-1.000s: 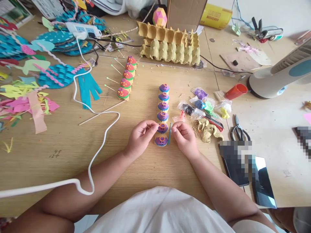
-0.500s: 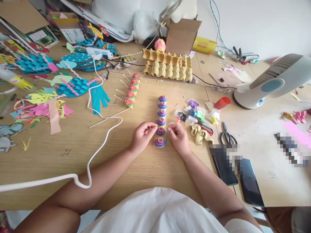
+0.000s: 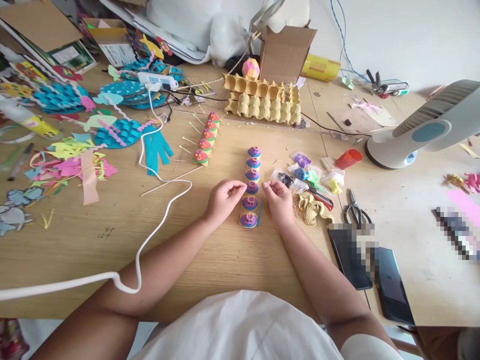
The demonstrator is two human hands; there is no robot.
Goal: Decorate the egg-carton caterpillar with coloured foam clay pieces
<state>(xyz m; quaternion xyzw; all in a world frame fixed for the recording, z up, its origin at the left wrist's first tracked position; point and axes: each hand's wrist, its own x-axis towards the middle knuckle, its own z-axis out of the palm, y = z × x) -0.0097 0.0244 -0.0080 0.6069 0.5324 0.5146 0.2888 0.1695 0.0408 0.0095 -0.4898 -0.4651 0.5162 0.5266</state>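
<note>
A strip of egg-carton bumps (image 3: 249, 204), covered in purple and blue clay with small orange rings on top, stands upright on the table between my hands. My left hand (image 3: 226, 199) is pinched closed, its fingertips at the left side of a middle bump. On the strip's other side, my right hand (image 3: 278, 201) is also pinched, a little apart from it. Anything between either set of fingertips is too small to make out. A thin blue stick (image 3: 260, 212) lies along the strip's right edge, close to my right hand.
A red and green bump strip (image 3: 204, 144) with pins stands behind left. Bagged clay (image 3: 301, 173), a red utility knife (image 3: 320, 199), clay scraps (image 3: 313, 210) and scissors (image 3: 356, 210) lie right. A white cable (image 3: 165, 207) crosses the left side; a fan (image 3: 416, 130) stands far right.
Both hands have moved slightly away from me along the purple strip, from one bump to the one beyond. The blue stick now shows clear of my right fingers. The view has shifted slightly.
</note>
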